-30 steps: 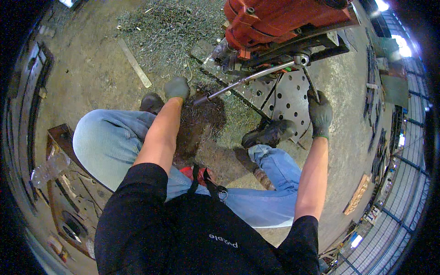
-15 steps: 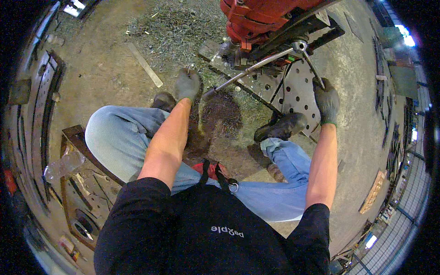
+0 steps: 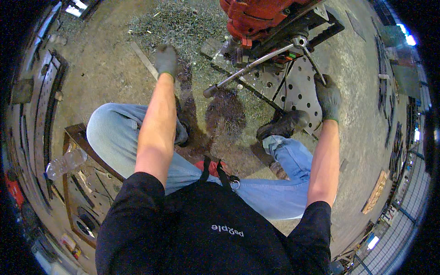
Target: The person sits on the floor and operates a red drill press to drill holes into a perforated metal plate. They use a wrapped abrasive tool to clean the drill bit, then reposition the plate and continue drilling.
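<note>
A red drilling machine (image 3: 256,20) stands at the top, with spoked feed levers on a round metal hub (image 3: 299,42). My right hand (image 3: 328,98), in a grey glove, is closed around the end of the short lever (image 3: 314,65) at the right. The longer lever (image 3: 256,63) slants down to the left, its dark knob (image 3: 210,91) untouched. My left hand (image 3: 166,60), also gloved, hovers over the floor beside a flat metal strip (image 3: 144,58). Its fingers look curled under; whatever they hold is hidden. A steel plate with round holes (image 3: 300,85) lies beneath the machine.
Metal shavings (image 3: 169,27) cover the floor at the upper left. A rusty steel frame (image 3: 68,183) and a clear plastic bottle (image 3: 66,164) are by my left knee. Long steel pieces (image 3: 39,101) line the left side. A wooden piece (image 3: 375,192) lies at the right.
My left hand has moved up and left, away from the long lever's knob; a small shiny thing at its fingertips no longer shows. My right hand stays on the short lever.
</note>
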The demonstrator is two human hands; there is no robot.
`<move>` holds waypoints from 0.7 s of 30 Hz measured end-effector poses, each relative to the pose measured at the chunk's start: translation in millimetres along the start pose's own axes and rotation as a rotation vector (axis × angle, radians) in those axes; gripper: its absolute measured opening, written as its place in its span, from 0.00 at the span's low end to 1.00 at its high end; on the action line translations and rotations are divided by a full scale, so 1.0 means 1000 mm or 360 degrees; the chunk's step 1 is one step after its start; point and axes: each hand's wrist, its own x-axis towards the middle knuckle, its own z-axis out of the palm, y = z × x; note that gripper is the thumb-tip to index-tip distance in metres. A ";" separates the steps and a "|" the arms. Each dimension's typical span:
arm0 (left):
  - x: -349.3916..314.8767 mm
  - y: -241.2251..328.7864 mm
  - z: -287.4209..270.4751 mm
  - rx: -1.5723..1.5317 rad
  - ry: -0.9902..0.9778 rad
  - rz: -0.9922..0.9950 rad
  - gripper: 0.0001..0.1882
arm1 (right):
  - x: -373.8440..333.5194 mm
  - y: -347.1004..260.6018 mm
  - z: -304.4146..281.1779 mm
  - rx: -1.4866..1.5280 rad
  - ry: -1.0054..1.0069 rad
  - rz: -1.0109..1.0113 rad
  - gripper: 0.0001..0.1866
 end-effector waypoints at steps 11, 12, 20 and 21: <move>-0.088 -0.035 0.042 0.0651 -0.0702 0.0415 0.27 | -0.002 -0.011 -0.009 -0.0022 -0.0125 0.0038 0.27; -0.086 -0.034 0.045 0.0618 -0.0718 0.0422 0.27 | -0.004 -0.014 -0.011 -0.0047 -0.0129 0.0049 0.27; -0.058 -0.032 0.063 0.0961 -0.0735 0.0609 0.26 | -0.003 -0.010 -0.005 0.0013 -0.0050 0.0050 0.26; -0.057 -0.027 0.063 0.0956 -0.0753 0.0567 0.25 | -0.004 -0.009 -0.004 0.0032 -0.0043 0.0058 0.26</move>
